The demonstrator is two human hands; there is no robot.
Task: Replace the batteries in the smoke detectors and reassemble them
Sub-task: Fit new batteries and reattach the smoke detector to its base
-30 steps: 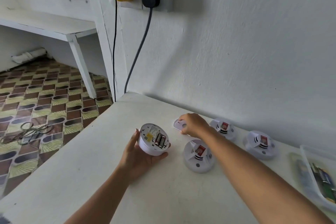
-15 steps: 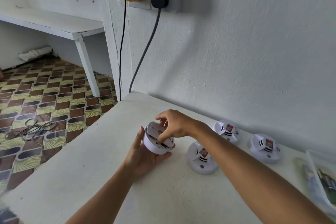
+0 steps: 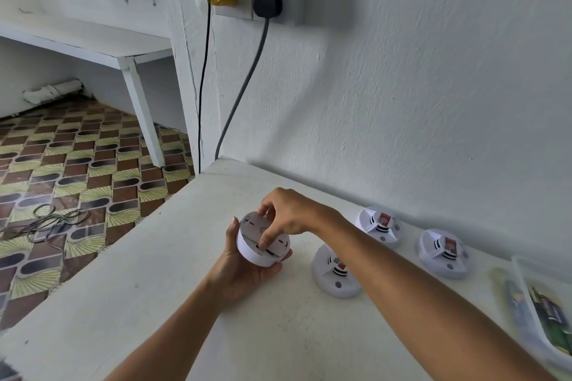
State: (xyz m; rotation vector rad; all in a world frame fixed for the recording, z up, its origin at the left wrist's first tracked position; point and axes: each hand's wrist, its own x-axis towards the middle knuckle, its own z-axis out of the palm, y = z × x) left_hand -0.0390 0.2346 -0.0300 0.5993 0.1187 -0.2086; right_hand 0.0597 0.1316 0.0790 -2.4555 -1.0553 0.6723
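Left grip (image 3: 244, 269) cupped palm-up — right grip (image 3: 286, 213) arched above, fingertips pinching down.

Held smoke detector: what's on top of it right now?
A white back cover sits on the held smoke detector, with the right hand pinching it. The left hand cups the body. The battery bay is covered, unseen.

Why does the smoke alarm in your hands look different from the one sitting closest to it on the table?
The held smoke alarm is tilted, back side up, with a plain flat cover over it. The nearest table alarm lies face up, showing vents and a red sticker. The left hand cups one while the right hand pinches its cover; nobody touches the other. Both are round and white.
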